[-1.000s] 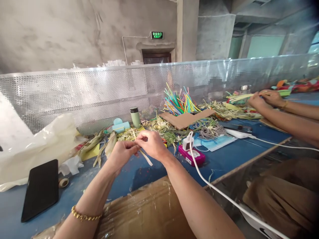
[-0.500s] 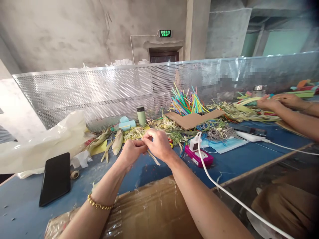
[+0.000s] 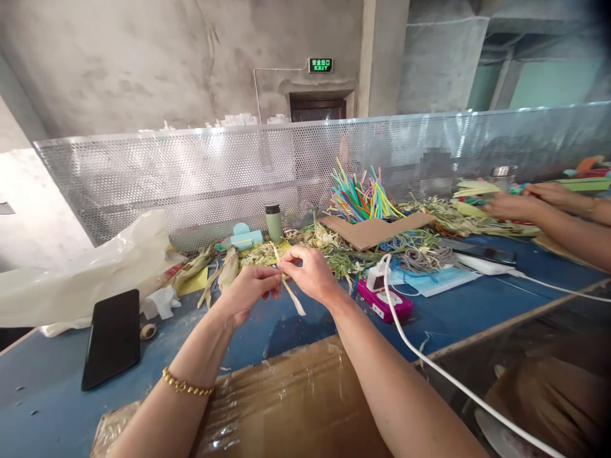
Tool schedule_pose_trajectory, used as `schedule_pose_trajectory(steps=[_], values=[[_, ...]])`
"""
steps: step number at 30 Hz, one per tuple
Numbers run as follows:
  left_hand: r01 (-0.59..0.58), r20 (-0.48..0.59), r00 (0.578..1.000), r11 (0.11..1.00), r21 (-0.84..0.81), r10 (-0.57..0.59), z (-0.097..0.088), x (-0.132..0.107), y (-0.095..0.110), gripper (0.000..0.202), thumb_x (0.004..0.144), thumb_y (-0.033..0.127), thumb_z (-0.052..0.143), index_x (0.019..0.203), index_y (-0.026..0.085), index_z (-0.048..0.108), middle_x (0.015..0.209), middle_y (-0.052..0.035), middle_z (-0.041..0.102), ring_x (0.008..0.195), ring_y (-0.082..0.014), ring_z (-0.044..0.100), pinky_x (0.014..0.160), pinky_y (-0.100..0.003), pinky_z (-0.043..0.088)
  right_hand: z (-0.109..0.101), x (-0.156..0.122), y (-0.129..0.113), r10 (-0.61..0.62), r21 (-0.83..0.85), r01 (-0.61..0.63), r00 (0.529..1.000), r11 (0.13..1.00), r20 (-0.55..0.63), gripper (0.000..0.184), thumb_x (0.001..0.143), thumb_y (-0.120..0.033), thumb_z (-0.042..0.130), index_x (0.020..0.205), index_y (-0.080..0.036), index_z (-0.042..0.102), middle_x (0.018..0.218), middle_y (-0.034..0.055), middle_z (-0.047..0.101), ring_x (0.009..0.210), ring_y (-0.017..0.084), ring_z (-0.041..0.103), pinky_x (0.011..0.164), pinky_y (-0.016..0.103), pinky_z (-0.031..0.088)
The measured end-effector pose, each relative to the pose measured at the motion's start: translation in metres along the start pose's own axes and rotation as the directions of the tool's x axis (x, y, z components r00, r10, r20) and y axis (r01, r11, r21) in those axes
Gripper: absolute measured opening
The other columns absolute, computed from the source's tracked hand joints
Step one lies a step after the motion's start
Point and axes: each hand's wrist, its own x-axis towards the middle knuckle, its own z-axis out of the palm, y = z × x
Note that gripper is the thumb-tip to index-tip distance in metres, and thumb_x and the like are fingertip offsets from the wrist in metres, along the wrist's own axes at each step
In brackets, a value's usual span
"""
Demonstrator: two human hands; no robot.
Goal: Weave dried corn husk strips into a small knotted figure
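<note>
Pale strip (image 3: 294,299), head view: thin, flat, dry-looking. Pinched partway along, in fingertips of left hand (image 3: 249,291) and right hand (image 3: 311,272). Long axis slanted: narrow tip beyond grip, leftward; broader end nearer, right of grip.

Our bare left forearm (image 3: 205,346) slanted inward from the lower left and our bare right forearm (image 3: 377,362) from the lower right, both stretched forward. Our left hand (image 3: 248,291) held its thumb against the forefinger, the other fingers curled below. Our right hand (image 3: 309,270), knuckles raised and back upward, pinched with thumb and forefinger, its fingertips close against the left's.
</note>
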Motion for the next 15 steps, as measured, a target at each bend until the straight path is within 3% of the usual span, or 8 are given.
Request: schedule_pose_trajectory(steps=[8, 15], values=[[-0.044, -0.076, 0.996, 0.993, 0.112, 0.053, 0.0055, 0.0025, -0.0022, 0.024, 0.069, 0.029, 0.066, 0.048, 0.017, 0.064, 0.051, -0.0032, 0.057, 0.055, -0.0134, 0.044, 0.059, -0.029, 0.033, 0.003, -0.0028, -0.0017, -0.078, -0.052, 0.077, 0.997, 0.996, -0.017, 0.017, 0.08, -0.007, 0.066, 0.067, -0.017, 0.064, 0.07, 0.0, 0.069, 0.068, 0.013, 0.059, 0.069, 0.025, 0.04], [-0.046, -0.093, 0.994, 0.994, 0.099, 0.055, 0.0074, 0.0042, -0.0073, 0.02, 0.064, 0.024, 0.063, 0.045, 0.017, 0.062, 0.048, -0.003, 0.055, 0.054, -0.0134, 0.044, 0.057, -0.029, 0.032, 0.0071, -0.0053, -0.0047, -0.106, -0.102, 0.101, 0.993, 0.99, -0.049, 0.02, 0.079, -0.004, 0.065, 0.065, -0.018, 0.06, 0.068, -0.0013, 0.066, 0.066, 0.013, 0.055, 0.068, 0.025, 0.038]])
